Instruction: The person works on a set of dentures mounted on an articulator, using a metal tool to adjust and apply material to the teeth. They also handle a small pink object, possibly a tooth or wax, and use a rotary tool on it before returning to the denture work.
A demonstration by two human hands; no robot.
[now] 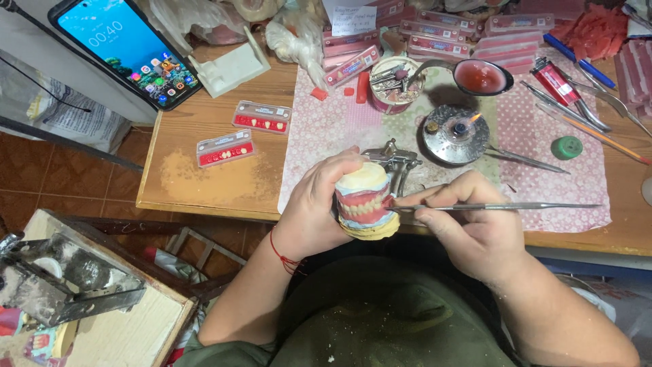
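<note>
Between both hands, glossy pink wax denture model (365,202) meets slim steel carver (496,206).

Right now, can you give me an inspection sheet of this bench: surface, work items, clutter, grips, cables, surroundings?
Surface: wooden bench with a patterned cloth; a dusty patch on the bare wood.
Job's things: denture model on plaster bases in a metal articulator; thin metal instrument, tip at the pink gum.
Clutter: two tooth cards, lit burner, spoon of red wax, tool cup, stacked trays, pens, lighter, green cap.
Grips: left hand wraps the model; right hand pinches the instrument.
Cables: thin black wire at far left.
Surroundings: phone with screen lit, tiled floor, plaster-smeared device on a low board.
</note>
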